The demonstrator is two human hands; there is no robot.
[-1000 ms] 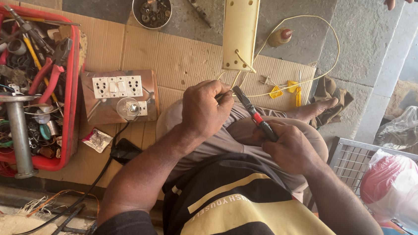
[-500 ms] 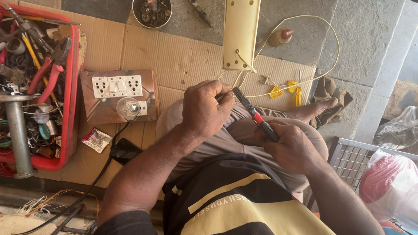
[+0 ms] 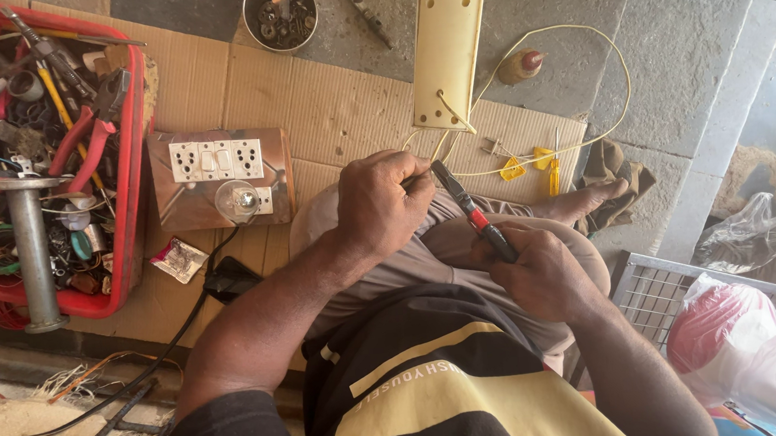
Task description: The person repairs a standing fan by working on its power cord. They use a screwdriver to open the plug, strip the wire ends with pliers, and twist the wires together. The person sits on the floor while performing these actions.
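Observation:
I sit cross-legged on cardboard point(image 3: 324, 103). My left hand point(image 3: 379, 200) pinches the end of a thin pale yellow wire point(image 3: 577, 37) over my knee. My right hand point(image 3: 540, 275) grips a pair of red-and-black handled pliers point(image 3: 468, 207), jaws pointing up toward the wire end held by the left fingers. The wire loops away across the stone floor to a long cream plastic casing point(image 3: 450, 42) that lies above my hands.
A red crate point(image 3: 130, 164) full of tools, wires and a metal spindle point(image 3: 30, 246) stands at left. A switchboard with sockets and a bulb point(image 3: 219, 178) lies beside it. A tin of screws point(image 3: 280, 12), yellow clips point(image 3: 531, 165), a wire basket point(image 3: 652, 289) and plastic bags point(image 3: 729, 329) surround me.
Both hands stay almost still on the wire and pliers. Another person's hand at the top right has withdrawn out of view.

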